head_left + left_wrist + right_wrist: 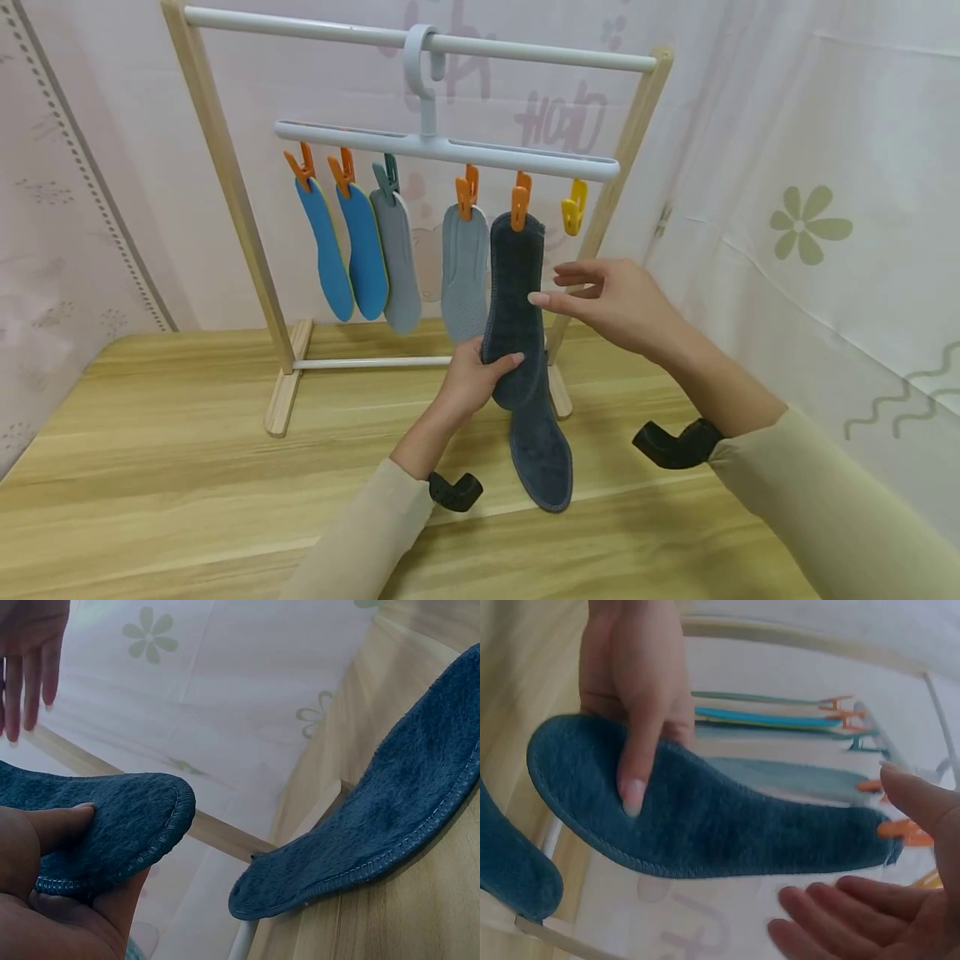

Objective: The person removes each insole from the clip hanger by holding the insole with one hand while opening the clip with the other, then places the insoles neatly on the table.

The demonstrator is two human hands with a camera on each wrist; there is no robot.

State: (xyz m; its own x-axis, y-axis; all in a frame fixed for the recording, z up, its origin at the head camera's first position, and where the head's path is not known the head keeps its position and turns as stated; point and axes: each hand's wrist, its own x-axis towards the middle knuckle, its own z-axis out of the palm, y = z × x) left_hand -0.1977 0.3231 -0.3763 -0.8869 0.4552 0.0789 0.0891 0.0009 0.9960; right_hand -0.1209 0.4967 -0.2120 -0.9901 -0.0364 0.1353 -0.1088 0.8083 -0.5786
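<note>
A dark fuzzy insole (516, 275) hangs by its narrow end from an orange clip (521, 200) on the white hanger (525, 157). My left hand (468, 379) pinches its wide lower end, thumb on the front face and fingers behind. To the right of that insole is my right hand (615, 304), fingers spread and holding nothing; in the right wrist view, its thumb reaches close to the clip. A second dark insole (543, 462) lies on the table below, its upper part hidden behind the hanging one. A yellow clip (573, 208) hangs with nothing in it.
Two blue insoles (324, 250) and two grey insoles (465, 267) hang from clips further left. A rack with wooden posts (225, 167) and a white top bar (300, 25) carries the hanger. It stands on a wooden table (187, 467) before a printed curtain (862, 150).
</note>
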